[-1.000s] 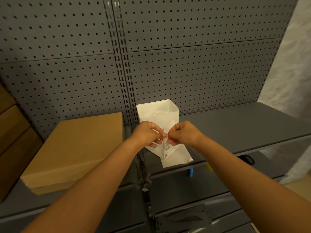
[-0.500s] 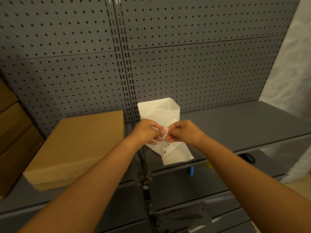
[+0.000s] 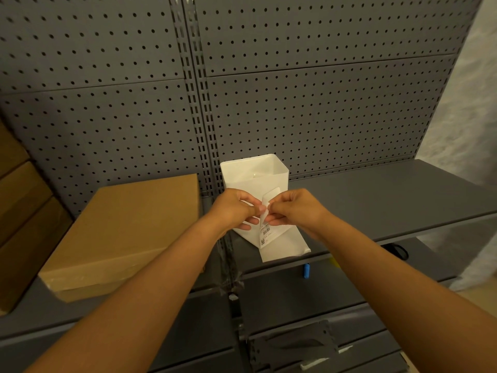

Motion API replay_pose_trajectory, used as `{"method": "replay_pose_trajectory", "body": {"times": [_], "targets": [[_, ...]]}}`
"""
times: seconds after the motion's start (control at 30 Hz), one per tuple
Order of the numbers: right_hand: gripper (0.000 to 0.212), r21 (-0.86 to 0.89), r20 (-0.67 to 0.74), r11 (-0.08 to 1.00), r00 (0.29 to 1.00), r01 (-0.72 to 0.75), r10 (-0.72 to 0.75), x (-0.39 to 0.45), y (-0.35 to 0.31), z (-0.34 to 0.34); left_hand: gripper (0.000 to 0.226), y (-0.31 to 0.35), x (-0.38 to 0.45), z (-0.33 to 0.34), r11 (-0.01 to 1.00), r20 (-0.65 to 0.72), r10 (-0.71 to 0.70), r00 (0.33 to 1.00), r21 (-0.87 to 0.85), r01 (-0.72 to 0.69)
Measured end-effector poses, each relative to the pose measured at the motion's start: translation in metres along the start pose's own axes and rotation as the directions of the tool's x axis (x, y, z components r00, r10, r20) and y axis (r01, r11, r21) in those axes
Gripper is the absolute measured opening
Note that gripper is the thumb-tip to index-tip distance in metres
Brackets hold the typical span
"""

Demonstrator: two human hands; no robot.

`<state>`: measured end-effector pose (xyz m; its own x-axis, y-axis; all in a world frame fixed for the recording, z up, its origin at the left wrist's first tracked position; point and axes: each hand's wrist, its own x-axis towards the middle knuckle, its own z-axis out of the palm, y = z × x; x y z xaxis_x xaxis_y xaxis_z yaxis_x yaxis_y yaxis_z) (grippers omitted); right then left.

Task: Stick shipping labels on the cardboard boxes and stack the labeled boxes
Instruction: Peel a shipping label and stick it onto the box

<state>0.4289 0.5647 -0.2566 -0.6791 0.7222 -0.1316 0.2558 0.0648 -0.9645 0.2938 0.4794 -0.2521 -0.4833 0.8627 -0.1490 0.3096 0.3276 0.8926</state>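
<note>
Both hands pinch the shipping label (image 3: 265, 224) in front of the white bin (image 3: 258, 173): left hand (image 3: 236, 208) and right hand (image 3: 295, 208) fingers curled on its top edge, peeling the backing. Best to peel slowly and keep the adhesive off itself; the cardboard box (image 3: 126, 227) waits on the shelf (image 3: 390, 200), left.

label (image 3: 265, 229) curled tighter, hands closer together
</note>
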Motion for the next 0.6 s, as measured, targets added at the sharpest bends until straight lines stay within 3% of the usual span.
{"method": "replay_pose_trajectory", "body": {"times": [0.2, 0.43, 0.6], "targets": [[0.016, -0.061, -0.002, 0.998, 1.0, 0.019, -0.02, 0.0017, -0.0018, 0.0, 0.016, 0.0012, 0.0002, 0.0006, 1.0, 0.006, 0.008, 1.0, 0.002, -0.008], [0.014, 0.138, 0.094, 0.99, 0.995, 0.0, -0.013, -0.002, 0.0018, -0.0054, 0.016, 0.003, -0.001, -0.0029, 1.0, 0.007, 0.021, 1.0, -0.011, -0.02], [0.009, 0.169, 0.066, 0.986, 0.998, 0.001, -0.012, -0.0009, 0.0023, -0.005, 0.012, 0.0042, -0.0015, -0.0039, 1.0, 0.009, 0.017, 1.0, -0.019, -0.017]]}}
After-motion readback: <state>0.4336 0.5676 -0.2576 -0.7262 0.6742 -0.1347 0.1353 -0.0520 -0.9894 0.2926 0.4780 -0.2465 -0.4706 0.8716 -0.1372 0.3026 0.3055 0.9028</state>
